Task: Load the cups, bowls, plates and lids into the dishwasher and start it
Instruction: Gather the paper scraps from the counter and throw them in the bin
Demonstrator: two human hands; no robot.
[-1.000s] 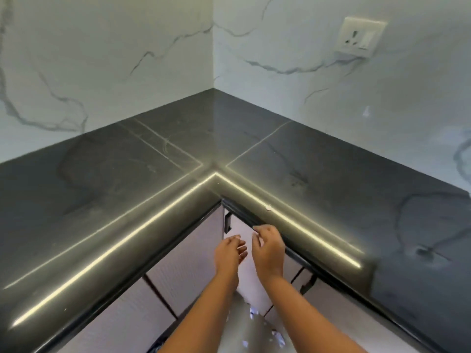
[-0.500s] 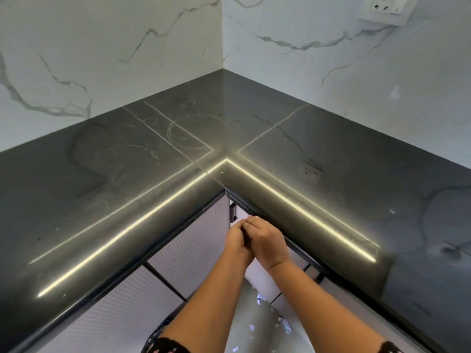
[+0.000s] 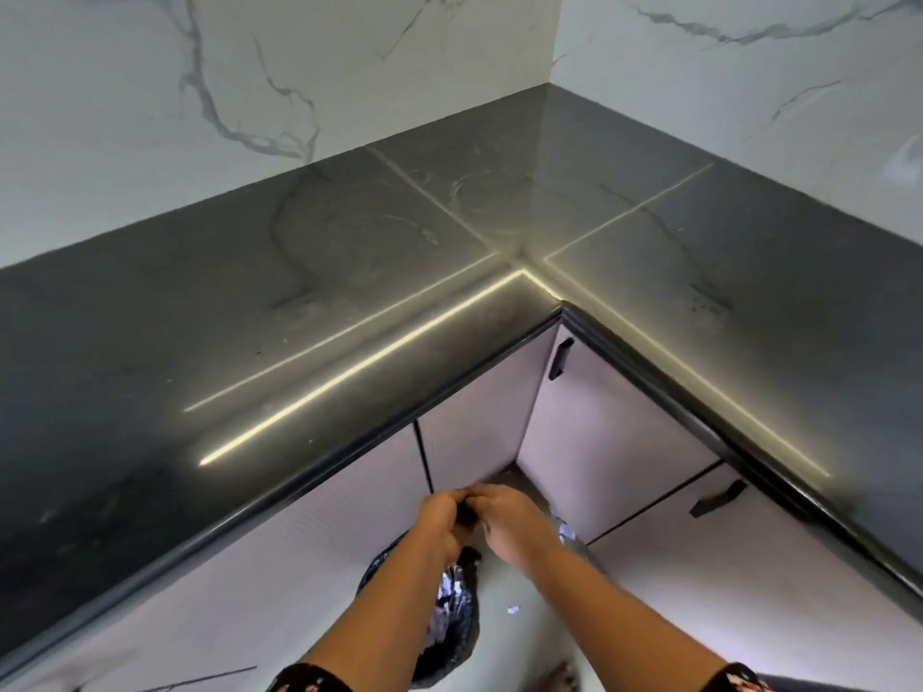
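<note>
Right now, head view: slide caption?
Both hands, left hand and right hand, meet below the dark corner countertop; no dishes visible.

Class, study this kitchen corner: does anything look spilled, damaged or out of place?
Faint ring-shaped smears mark the glossy dark stone countertop near the corner. A crumpled black plastic bag sits on the floor below the left hand and right hand. No dishes or dishwasher show.

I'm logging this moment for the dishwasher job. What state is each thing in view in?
Left hand: fingers curled, pressed against the right hand; something small and dark sits between them, unclear what.
Right hand: fingers curled, meeting the left.
Corner cupboard door: shut.
Cupboard door to its right: shut.
Countertop: bare, faint ring marks.
Black bag on the floor: crumpled.
</note>
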